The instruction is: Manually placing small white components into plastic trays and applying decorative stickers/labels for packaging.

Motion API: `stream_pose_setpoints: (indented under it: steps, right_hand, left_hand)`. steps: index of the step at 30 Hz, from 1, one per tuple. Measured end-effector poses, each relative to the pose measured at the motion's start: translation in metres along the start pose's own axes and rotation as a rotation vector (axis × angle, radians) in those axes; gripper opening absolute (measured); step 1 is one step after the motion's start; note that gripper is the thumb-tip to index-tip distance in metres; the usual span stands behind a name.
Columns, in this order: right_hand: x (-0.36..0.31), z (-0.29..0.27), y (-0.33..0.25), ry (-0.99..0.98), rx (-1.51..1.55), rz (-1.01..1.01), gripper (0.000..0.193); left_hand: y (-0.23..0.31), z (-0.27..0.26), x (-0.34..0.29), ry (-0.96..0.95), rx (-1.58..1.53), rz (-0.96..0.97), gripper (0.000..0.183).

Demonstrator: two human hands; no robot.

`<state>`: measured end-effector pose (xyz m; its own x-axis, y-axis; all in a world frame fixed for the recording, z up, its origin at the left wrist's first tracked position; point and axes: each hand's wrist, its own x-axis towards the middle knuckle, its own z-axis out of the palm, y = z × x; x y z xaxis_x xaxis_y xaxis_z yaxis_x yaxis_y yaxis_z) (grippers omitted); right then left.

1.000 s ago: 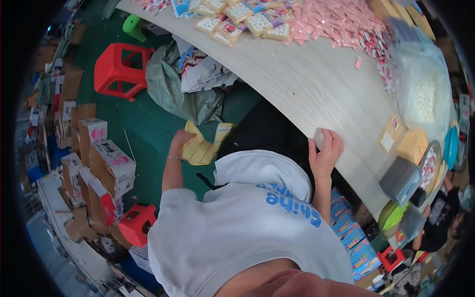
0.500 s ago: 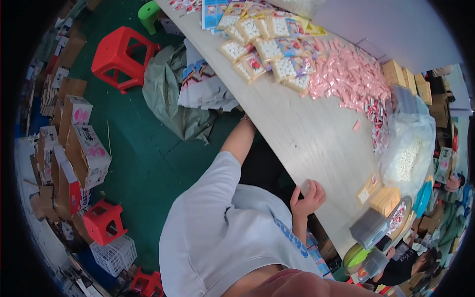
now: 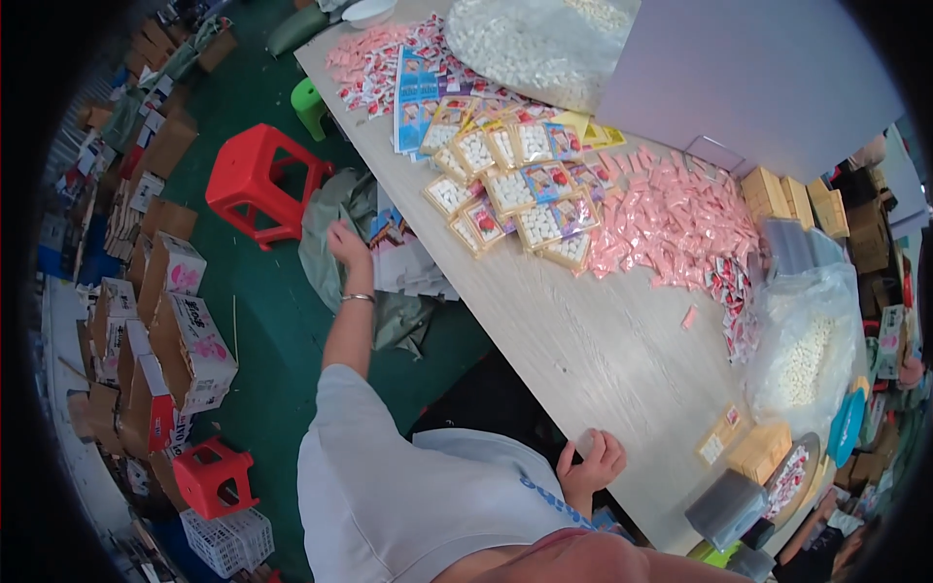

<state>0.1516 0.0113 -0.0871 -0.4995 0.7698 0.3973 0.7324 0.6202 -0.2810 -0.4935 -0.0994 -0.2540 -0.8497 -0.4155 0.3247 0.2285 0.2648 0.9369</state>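
My left hand (image 3: pixel 347 250), a bangle at its wrist, is over an olive-green plastic sack (image 3: pixel 326 219) beside the table. Its fingers are curled in; what they hold, if anything, I cannot make out. Next to it lie white printed sheets or bags (image 3: pixel 403 264). My right hand (image 3: pixel 593 464) rests on the near edge of the table (image 3: pixel 544 330), thumb apart from the bent fingers, with nothing plainly held. Farther up the table lie clear packs of white pieces (image 3: pixel 520 189) and a heap of small pink sachets (image 3: pixel 661 228).
A clear bag of white pieces (image 3: pixel 802 340), wooden boxes (image 3: pixel 760 452) and a grey container (image 3: pixel 726 507) stand at the right. A large bag of white pieces (image 3: pixel 525 58) lies at the back. Red stools (image 3: pixel 255 180) and cartons (image 3: pixel 194 350) stand on the green floor.
My left hand has come out from beneath the table edge and moved left and up over the sack. The right hand stays at the table edge; the whole view has shifted.
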Motion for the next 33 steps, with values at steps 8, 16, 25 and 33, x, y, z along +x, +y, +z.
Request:
stream_pose_setpoints:
  steps: [8, 16, 25, 33]
  right_hand:
    - [-0.002, -0.004, -0.003, 0.005, 0.003, 0.012, 0.042]
    - [-0.005, 0.000, -0.002, 0.017, 0.013, 0.019, 0.042]
    - [0.004, -0.005, -0.002, 0.020, 0.043, 0.027, 0.043]
    - [-0.004, -0.005, -0.004, 0.070, 0.024, 0.044, 0.039]
  left_hand:
    - [0.210, 0.135, 0.050, -0.732, 0.811, 0.325, 0.049]
    - [0.256, 0.176, 0.045, -0.705, 1.016, 0.085, 0.052]
    - [0.328, 0.212, 0.046, -0.747, 0.856, 0.229, 0.038]
    - [0.407, 0.260, 0.040, -0.742, 0.718, 0.150, 0.036]
